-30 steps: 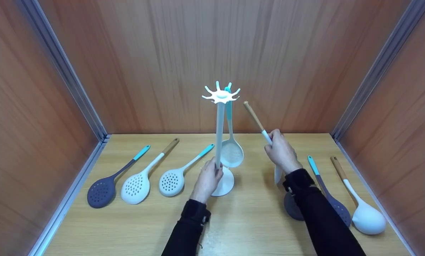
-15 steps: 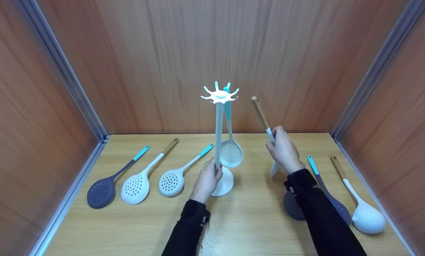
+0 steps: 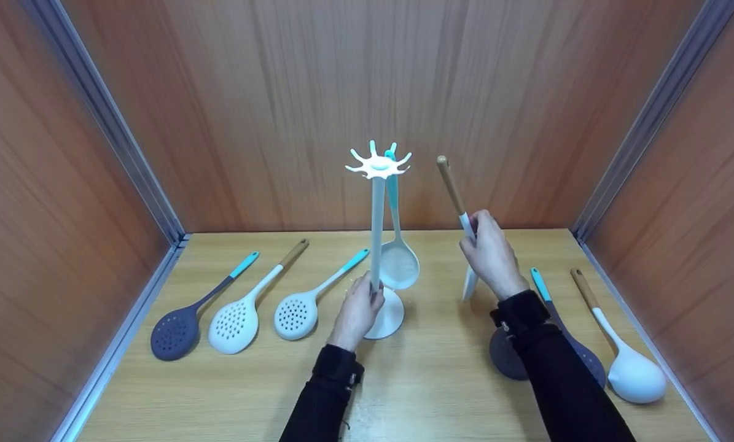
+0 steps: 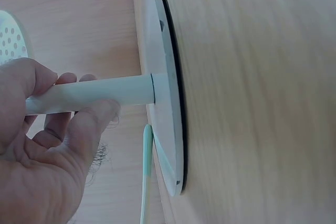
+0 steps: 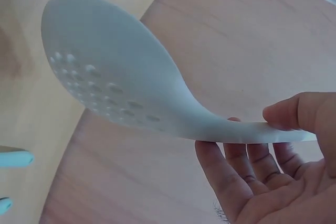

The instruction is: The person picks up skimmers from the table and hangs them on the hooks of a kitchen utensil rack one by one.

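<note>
My left hand [image 3: 359,307] grips the lower pole of a white utensil stand [image 3: 377,227], whose top spreads into several upturned prongs. In the left wrist view, thumb and fingers wrap this pole just above the round base [image 4: 163,129]. From the stand's rear side hangs a white utensil with a turquoise handle [image 3: 400,264]. To the right of it, my right hand [image 3: 491,255] pinches the neck of a white rice paddle [image 5: 115,61] above the table. Its wooden handle [image 3: 450,184] points up, and the bumpy head, seen in the right wrist view, points down.
Left of the stand lie a dark skimmer [image 3: 175,333], a white one with a wooden handle [image 3: 234,325] and a white one with a turquoise handle [image 3: 296,315]. At right are a white ladle [image 3: 637,376] and dark utensils [image 3: 507,356] partly under my sleeve. Wooden panels enclose the table.
My right hand has risen and shifted slightly right with the rice paddle, whose handle now stands steeper. The left hand keeps its grip on the stand's pole.
</note>
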{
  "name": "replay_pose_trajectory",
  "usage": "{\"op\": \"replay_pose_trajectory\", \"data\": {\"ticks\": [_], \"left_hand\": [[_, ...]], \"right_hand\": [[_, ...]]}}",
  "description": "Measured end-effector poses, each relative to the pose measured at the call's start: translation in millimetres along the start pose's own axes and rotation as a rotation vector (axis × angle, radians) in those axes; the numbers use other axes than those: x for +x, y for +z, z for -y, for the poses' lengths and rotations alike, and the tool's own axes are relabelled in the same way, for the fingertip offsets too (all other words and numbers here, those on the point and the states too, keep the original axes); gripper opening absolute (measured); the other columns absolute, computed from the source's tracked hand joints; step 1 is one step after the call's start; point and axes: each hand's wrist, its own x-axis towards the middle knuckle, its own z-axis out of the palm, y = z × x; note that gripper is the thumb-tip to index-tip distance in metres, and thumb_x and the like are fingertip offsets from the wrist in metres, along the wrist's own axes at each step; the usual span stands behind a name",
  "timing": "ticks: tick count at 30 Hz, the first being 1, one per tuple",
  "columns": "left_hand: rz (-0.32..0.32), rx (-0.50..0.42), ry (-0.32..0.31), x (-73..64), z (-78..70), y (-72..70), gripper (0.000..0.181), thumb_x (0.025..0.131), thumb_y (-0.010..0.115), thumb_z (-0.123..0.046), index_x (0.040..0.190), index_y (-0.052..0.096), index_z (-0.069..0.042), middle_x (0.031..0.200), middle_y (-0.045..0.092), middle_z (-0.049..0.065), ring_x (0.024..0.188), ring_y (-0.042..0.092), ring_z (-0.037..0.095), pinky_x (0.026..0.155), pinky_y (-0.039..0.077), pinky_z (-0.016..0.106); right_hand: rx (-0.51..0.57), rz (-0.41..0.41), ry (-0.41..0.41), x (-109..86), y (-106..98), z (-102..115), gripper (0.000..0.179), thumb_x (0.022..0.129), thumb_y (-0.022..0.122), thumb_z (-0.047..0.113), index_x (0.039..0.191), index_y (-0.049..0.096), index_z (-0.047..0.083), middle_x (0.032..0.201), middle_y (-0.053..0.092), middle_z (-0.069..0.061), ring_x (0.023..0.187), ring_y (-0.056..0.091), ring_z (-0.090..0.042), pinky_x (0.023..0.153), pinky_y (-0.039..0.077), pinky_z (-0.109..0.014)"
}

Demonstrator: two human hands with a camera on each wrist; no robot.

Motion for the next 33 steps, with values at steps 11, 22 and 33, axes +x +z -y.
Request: {"op": "replay_pose_trajectory", "data": {"ticks": [11, 22, 33], "left_hand": [[0.022, -0.019, -0.052, 2.4, -1.7, 0.0, 0.009, 0.116, 0.067, -0.006, 0.125, 0.069, -0.007, 0.119, 0.073, 0.015, 0.117, 0.074, 0.032, 0.103, 0.067, 0.054], [0.024, -0.031, -0.006, 0.7, -0.6, -0.3, 0.007, 0.116, 0.065, -0.005, 0.123, 0.067, -0.005, 0.122, 0.073, 0.019, 0.123, 0.076, 0.039, 0.107, 0.068, 0.060], [0.023, -0.034, -0.046, -0.2, -1.8, -0.2, 0.007, 0.117, 0.066, -0.006, 0.123, 0.068, -0.007, 0.125, 0.073, 0.018, 0.128, 0.076, 0.039, 0.109, 0.067, 0.059]], "right_hand": [[0.027, -0.018, -0.038, -1.4, -7, 12, 0.034, 0.112, 0.061, 0.001, 0.145, 0.055, -0.002, 0.142, 0.065, -0.025, 0.133, 0.071, -0.044, 0.112, 0.066, -0.062], [0.011, -0.088, -0.136, -6.3, -10, 23, 0.032, 0.111, 0.062, 0.000, 0.142, 0.058, -0.003, 0.137, 0.068, -0.026, 0.125, 0.073, -0.044, 0.105, 0.068, -0.063], [0.023, -0.100, -0.177, -10.4, -14, 35, 0.029, 0.112, 0.062, -0.002, 0.140, 0.060, -0.004, 0.136, 0.069, -0.025, 0.124, 0.074, -0.043, 0.106, 0.069, -0.063]]}}
